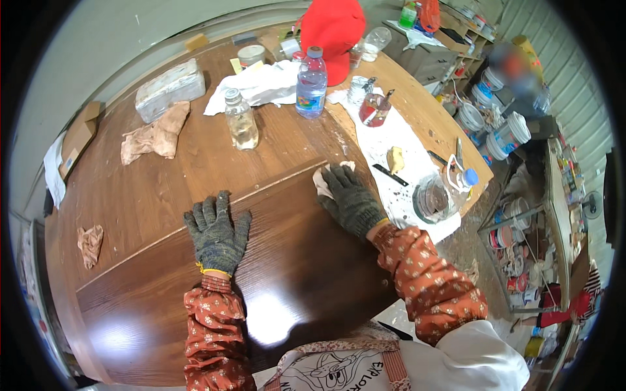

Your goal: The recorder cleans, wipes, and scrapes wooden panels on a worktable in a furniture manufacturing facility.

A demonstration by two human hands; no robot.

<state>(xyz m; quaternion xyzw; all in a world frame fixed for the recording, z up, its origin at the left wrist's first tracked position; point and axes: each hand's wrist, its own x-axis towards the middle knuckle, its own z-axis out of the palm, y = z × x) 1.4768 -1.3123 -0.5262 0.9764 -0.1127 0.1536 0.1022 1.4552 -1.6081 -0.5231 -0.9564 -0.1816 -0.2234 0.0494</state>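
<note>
A dark brown, glossy wood-grain panel (293, 238) lies on the lighter brown table (215, 163) in front of me. My left hand (219, 236), in a dark grey knit glove, rests on the panel with its fingers spread, the tips at its far edge. Near the far right corner of the panel, my right hand (351, 201), in a matching glove, presses down on a pale beige cloth (321, 185). Most of that cloth is hidden under the palm and fingers, with parts showing at the left and at the fingertips.
Beyond the panel stand a glass bottle (242, 120), a plastic bottle (312, 85) and a red cap (332, 39). Crumpled cloths (156, 132) and a wrapped block (171, 89) lie left. At right, white paper (385, 146) bears a jar with brushes (374, 111) and a clear jug (438, 197).
</note>
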